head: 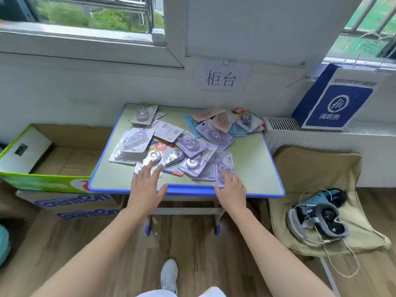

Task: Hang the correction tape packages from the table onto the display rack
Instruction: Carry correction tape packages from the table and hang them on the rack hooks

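Several correction tape packages [188, 144], mostly purple and clear blister cards, lie scattered on a small green table with a blue rim [252, 168]. More packages in pink and teal [225, 123] are piled at the table's far right. My left hand [147, 187] hovers with spread fingers over a silver-backed package [151, 158] near the front edge. My right hand [232, 189] lies on a clear purple package [225, 166] at the front, with fingers on top and the thumb at its near edge. No display rack is in view.
An open cardboard box [42, 159] stands left of the table on other boxes. A beige folding chair [317, 189] with a headset and cable [319, 219] is at the right. A radiator [321, 127] and a blue bag [334, 99] stand against the wall.
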{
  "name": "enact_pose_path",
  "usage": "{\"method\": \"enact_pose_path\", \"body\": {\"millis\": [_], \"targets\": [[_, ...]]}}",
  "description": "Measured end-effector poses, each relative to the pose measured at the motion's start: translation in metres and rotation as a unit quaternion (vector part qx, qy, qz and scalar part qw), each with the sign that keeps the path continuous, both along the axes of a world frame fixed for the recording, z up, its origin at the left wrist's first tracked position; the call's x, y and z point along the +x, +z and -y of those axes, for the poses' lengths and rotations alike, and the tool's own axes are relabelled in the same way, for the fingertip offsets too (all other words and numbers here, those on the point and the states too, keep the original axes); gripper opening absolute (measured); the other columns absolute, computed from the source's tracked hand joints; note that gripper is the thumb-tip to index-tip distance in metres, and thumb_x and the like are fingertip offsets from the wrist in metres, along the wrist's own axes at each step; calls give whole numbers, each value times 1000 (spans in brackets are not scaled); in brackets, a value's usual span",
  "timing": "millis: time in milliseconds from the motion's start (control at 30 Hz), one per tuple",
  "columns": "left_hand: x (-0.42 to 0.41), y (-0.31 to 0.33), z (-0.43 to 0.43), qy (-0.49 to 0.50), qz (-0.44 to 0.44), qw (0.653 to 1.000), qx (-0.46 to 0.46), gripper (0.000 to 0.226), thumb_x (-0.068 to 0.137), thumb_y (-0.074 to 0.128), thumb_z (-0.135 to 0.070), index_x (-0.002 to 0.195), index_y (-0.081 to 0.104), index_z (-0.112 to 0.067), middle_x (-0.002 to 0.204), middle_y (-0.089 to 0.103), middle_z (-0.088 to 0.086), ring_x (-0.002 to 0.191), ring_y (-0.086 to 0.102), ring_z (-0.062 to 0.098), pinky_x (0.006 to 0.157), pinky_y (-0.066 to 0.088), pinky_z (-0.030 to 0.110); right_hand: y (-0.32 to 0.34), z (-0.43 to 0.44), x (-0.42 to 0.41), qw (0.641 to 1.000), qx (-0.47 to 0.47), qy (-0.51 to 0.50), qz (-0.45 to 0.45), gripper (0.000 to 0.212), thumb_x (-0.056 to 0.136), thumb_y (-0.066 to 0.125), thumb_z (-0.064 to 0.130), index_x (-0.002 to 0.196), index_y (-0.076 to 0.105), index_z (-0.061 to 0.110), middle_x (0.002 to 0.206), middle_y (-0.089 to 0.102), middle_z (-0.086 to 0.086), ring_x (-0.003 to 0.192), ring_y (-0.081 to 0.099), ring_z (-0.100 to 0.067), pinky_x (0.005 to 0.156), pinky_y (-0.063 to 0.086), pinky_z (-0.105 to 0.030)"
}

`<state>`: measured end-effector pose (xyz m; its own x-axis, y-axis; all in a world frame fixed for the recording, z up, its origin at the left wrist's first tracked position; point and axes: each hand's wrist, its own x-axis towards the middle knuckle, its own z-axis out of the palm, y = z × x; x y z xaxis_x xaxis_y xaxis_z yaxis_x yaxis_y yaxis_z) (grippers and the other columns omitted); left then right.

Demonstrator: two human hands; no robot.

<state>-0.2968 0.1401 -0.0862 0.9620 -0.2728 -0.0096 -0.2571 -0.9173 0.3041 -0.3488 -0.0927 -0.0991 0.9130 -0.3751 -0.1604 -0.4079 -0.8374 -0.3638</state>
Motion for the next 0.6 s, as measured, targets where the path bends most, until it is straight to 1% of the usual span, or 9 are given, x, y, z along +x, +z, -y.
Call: {"method": "enact_pose_path", "body": {"millis": [100,200,267,367,467,533,600], "targets": [[49,-5,7,-7,-15,1000,-4,61,97,46,-38,150,21,-22,158,11,8,143,15,25,115,11,38,-11,6,36,1000,2,-16,-16,62,97,45,32,150,17,19,157,15,-9,143,16,-26,113,18,-38],[81,-13,16,-10,-28,1000,-7,61,96,47,-37,150,23,-21,157,14,9,143,16,26,115,12,39,-28,15,61,999,-17,-27,-36,63,97,45,33,151,15,21,158,9,-8,144,12,-27,114,16,-39],[101,-18,21,14,-32,999,-18,61,95,49,-34,149,25,-20,156,17,10,143,16,26,115,12,42,-40,22,75,998,-24,-31,-47,62,98,43,34,151,13,23,159,6,-8,145,9,-28,115,14,-40],[133,-22,21,81,-22,996,-14,63,93,53,-30,148,28,-15,156,17,14,144,13,30,115,9,45,-55,32,91,996,-64,-16,-52,60,98,38,39,152,15,24,159,7,-8,146,8,-28,115,11,-41],[164,-23,12,132,-16,991,-5,68,90,59,-29,148,28,-13,157,15,15,144,11,33,114,9,46,-61,38,101,997,-68,-9,-41,58,97,42,38,150,25,24,158,15,-10,145,13,-30,115,11,-44],[183,-25,4,158,-34,987,-4,72,89,61,-34,149,27,-16,157,13,14,144,10,32,114,10,49,-61,39,102,999,-51,-17,-3,55,93,46,38,144,40,19,153,30,-14,141,26,-35,112,20,-49],[198,-28,-3,165,-56,985,-8,76,86,65,-38,149,26,-20,158,13,12,144,9,31,113,14,51,-60,39,104,999,-46,-13,25,59,85,41,43,134,54,14,142,45,-18,131,42,-41,104,33,-55]]}}
